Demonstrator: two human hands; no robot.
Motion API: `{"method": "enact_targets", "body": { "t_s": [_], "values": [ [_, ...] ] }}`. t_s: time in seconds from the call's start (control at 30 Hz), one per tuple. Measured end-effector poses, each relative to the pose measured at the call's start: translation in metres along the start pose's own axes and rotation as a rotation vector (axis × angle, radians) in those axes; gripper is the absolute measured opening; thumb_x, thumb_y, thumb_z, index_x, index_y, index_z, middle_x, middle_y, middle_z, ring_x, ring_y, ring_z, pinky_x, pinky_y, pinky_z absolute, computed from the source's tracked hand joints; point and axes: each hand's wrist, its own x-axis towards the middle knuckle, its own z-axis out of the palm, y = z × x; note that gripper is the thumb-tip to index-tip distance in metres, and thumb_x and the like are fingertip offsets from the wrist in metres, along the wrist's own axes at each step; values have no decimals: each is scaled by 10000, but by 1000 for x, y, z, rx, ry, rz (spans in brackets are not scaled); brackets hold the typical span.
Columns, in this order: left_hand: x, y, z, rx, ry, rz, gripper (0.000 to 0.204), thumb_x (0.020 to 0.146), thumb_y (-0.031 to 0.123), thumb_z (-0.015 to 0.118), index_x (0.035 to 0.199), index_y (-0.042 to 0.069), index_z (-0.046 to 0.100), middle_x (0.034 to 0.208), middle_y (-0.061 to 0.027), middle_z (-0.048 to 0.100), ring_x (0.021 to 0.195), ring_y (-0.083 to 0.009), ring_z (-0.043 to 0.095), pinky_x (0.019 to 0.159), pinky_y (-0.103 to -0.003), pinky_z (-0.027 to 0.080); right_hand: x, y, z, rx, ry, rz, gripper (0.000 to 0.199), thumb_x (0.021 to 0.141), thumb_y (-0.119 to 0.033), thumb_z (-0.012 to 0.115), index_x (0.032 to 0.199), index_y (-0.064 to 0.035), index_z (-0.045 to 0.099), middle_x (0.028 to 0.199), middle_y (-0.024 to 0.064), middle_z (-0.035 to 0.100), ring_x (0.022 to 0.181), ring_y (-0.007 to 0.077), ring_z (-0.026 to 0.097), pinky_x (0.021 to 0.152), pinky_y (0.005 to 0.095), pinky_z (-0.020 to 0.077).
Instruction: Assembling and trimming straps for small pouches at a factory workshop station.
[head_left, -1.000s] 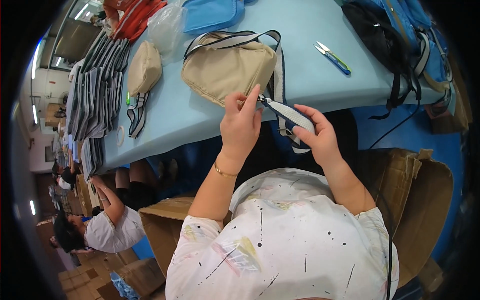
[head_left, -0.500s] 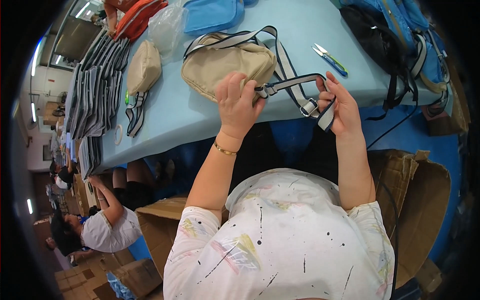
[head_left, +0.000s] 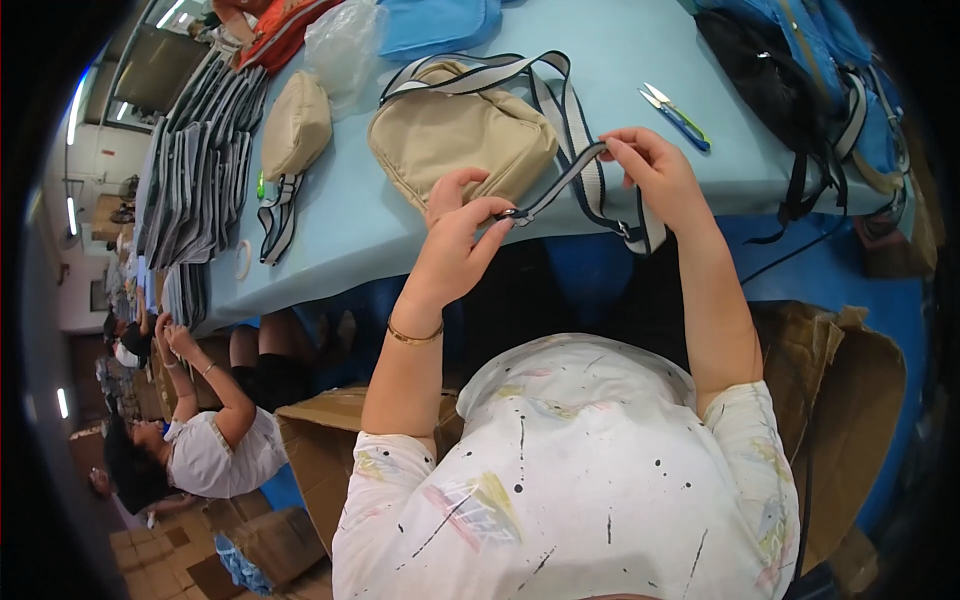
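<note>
Table (head_left: 350,200) runs out beyond both hands. Beige bag (head_left: 460,140) lies on it, just past the left hand. Striped strap (head_left: 592,190) drapes over the bag's far side, loops down and comes round to both hands. Left hand (head_left: 455,240) pinches one strap end, thumb to index; other fingers near the bag, contact unclear. Right hand (head_left: 660,180) pinches the webbing farther along, thumb against fingers. Snips (head_left: 678,120) untouched, just beyond right hand. Slider buckle (head_left: 624,229) hangs just on the near side of right hand. Metal fitting (head_left: 508,213) at left fingertips, partly covered. My read: strap being straightened out from its fitting end; next move calls for steady left pinch, twist-free webbing, right grip easy enough to slide
</note>
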Motion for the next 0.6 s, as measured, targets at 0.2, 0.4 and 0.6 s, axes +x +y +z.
{"method": "enact_targets", "body": {
  "t_s": [0.2,0.4,0.6],
  "values": [
    [13,19,14,102,59,63,170,819,75,648,986,43,649,1246,-148,454,1186,-305,400,974,-364,340,28,15,-12,-429,95,-88,319,887,-368,593,1001,-80,669,801,28,659,714,120,589,641,259,450],
    [30,15,19,156,34,123,174,827,68,632,996,28,636,1232,-145,457,1137,-326,427,940,-364,372,43,31,-44,-903,376,-548,317,869,-395,593,1023,-135,688,956,50,670,921,241,594,777,339,467],
    [38,-7,27,-151,-32,60,177,866,79,595,1026,6,616,1270,-163,413,1163,-311,428,951,-374,385,30,37,-79,-1157,429,-378,266,831,-315,646,1036,-153,696,932,39,639,920,245,571,814,369,472]
  ]
}}
